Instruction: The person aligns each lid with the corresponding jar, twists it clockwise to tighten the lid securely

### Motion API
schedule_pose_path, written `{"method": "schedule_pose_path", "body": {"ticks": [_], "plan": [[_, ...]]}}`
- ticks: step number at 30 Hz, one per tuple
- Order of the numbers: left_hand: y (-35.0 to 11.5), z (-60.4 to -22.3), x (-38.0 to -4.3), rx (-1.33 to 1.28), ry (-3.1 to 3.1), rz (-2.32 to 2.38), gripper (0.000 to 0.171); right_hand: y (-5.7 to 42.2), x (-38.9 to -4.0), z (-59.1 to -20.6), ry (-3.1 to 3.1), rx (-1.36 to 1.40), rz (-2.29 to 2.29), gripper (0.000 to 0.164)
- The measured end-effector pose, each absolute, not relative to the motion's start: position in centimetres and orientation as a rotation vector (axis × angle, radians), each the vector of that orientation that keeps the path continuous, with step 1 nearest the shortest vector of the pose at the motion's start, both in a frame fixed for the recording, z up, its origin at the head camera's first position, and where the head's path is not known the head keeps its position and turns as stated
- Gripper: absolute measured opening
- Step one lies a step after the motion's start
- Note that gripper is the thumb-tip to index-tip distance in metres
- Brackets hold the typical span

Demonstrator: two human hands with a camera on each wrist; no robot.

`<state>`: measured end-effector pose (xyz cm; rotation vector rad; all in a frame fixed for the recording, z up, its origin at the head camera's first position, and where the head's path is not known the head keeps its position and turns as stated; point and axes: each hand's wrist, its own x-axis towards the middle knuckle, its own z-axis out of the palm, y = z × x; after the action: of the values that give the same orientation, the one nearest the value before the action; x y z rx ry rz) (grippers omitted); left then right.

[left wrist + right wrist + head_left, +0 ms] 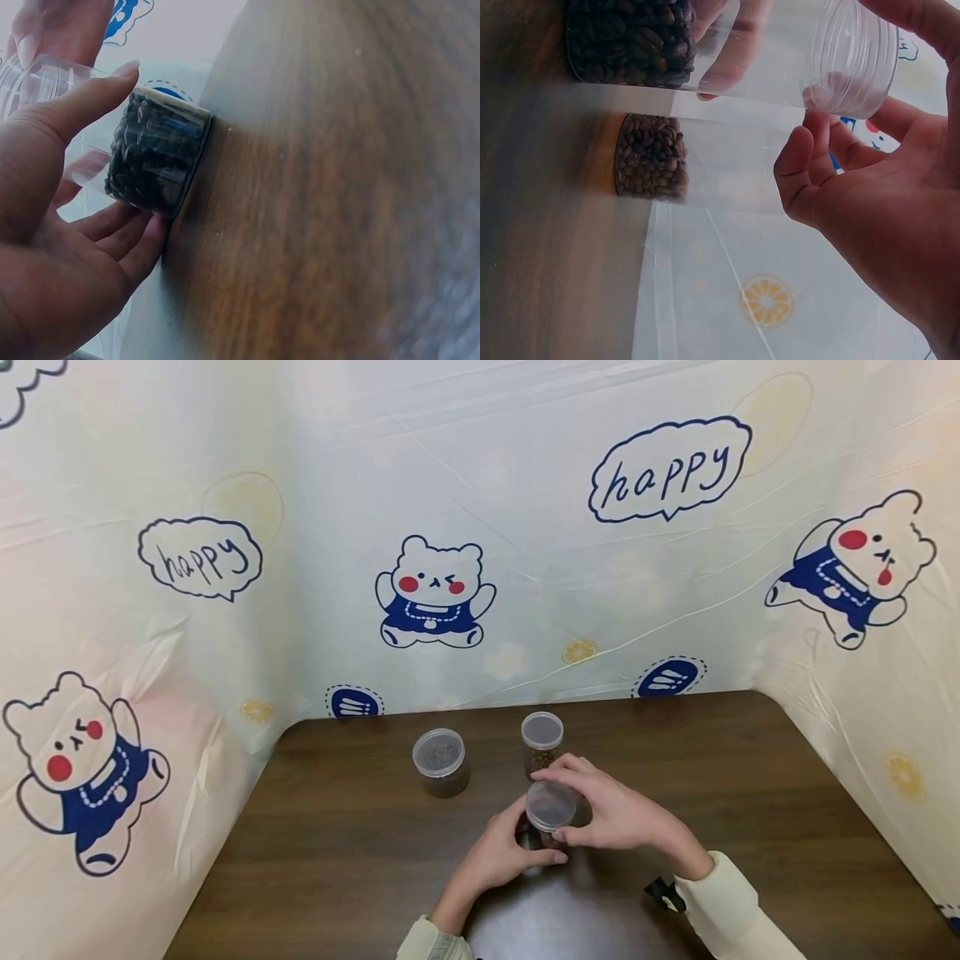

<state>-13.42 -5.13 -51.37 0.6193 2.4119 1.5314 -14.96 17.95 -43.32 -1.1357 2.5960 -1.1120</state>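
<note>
A clear, tall jar [184, 154] of dark coffee beans stands upright on the table, filled partway. My left hand [495, 853] grips its body low down, thumb on the near side and fingers round the far side. At the top, my right hand [618, 808] holds the round translucent screw lid [551, 804] between thumb and fingers. In the right wrist view the lid [866, 60] sits on the jar's mouth. Just behind it stands a second tall jar [542, 731] with lighter brown beans [652, 157], also lidded.
A wider, lidded jar [440, 758] with dark contents stands at the back left of the brown wooden table [322, 860]. Printed cloth [540, 635] hangs along the table's back and sides. By the right sleeve shows a small black object [664, 895].
</note>
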Motion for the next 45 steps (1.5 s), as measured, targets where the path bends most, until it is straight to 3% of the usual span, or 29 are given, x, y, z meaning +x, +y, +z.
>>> {"method": "schedule_pose_path", "body": {"ticks": [24, 45], "plan": [[-5.0, -51.0, -13.3, 0.612, 2.410, 1.529, 0.073, 19.0, -16.9, -44.7, 2.470, -1.346, -1.206, 0.066], [-5.1, -51.4, -13.4, 0.645, 2.452, 1.531, 0.073, 17.2, -14.6, -45.3, 2.719, -1.048, -1.353, 0.068]]}}
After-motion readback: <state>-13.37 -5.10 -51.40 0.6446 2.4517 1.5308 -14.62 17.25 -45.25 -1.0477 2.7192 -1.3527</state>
